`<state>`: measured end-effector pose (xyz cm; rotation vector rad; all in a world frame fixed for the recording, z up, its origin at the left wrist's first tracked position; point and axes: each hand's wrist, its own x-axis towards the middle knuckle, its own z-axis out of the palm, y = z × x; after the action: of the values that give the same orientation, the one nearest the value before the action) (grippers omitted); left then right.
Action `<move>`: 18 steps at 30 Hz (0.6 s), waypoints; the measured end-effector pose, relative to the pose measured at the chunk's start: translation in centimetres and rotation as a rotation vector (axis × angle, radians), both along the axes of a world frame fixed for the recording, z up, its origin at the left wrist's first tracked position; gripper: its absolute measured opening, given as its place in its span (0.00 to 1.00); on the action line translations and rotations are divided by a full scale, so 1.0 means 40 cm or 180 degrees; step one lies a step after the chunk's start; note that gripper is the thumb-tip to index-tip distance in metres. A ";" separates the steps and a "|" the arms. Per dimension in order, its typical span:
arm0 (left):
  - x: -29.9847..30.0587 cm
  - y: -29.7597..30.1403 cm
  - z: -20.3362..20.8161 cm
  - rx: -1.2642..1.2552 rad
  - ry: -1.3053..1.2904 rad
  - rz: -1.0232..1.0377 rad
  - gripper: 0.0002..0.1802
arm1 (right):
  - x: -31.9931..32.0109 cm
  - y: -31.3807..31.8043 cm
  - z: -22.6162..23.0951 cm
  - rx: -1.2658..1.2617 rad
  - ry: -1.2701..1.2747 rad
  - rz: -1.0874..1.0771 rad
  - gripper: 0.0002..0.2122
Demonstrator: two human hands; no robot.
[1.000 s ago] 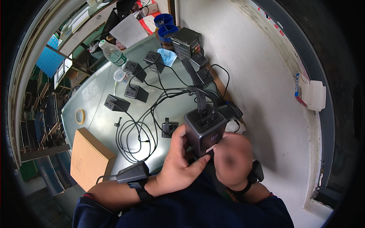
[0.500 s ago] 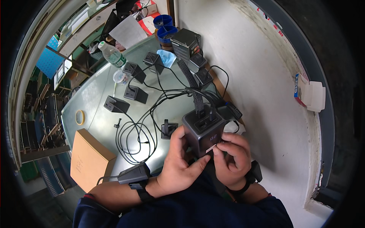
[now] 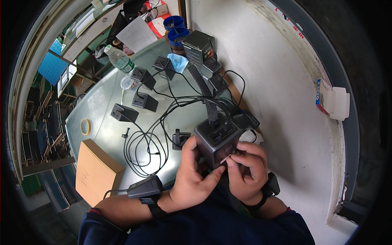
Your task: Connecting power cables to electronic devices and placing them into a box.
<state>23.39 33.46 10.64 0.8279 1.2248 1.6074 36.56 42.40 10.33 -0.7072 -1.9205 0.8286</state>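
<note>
A dark grey box-shaped charging block (image 3: 215,143) with ports on its top is held upright by my left hand (image 3: 192,173), whose fingers wrap its left side while the thumb lies near its lower edge. A braided black strap-like cable (image 3: 211,112) rises from the top, and a black plug (image 3: 227,124) sits in a port. My right hand (image 3: 248,171) is closed at the block's lower right face. Between its thumb and index finger is a small pale strip (image 3: 226,159), its edge against the block; the right fingertips partly cover it.
Several grey blocks with cords, one being a block (image 3: 145,101), stand on the glass-topped table (image 3: 102,134). Coiled black cables (image 3: 143,153) lie mid-table. A cardboard box (image 3: 96,173), tape roll (image 3: 85,127), bottle (image 3: 119,59) and blue mask (image 3: 178,63) are around. A wall (image 3: 286,102) rises at right.
The charging block and both hands have shifted very slightly left. The lit marks on the block's front show less clearly now. Both hands keep their grip.
</note>
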 end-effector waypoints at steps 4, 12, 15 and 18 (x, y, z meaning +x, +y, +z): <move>-0.001 0.002 -0.003 0.0013 0.0027 -0.0001 0.47 | -0.001 0.002 0.002 -0.0048 0.0057 0.0011 0.13; -0.004 0.005 0.000 -0.0050 0.0154 -0.0009 0.47 | 0.004 0.006 -0.004 -0.0099 0.0017 0.0031 0.13; -0.005 0.005 -0.005 -0.0052 0.0258 0.0002 0.47 | 0.002 0.006 -0.005 -0.0096 0.0017 0.0013 0.13; -0.004 0.007 -0.010 -0.0055 0.0305 0.0020 0.47 | 0.000 0.002 -0.004 -0.0166 0.0034 -0.0021 0.12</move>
<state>23.23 33.73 10.25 0.8996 1.3079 1.5755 36.57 42.47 10.19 -0.7388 -1.8919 0.8793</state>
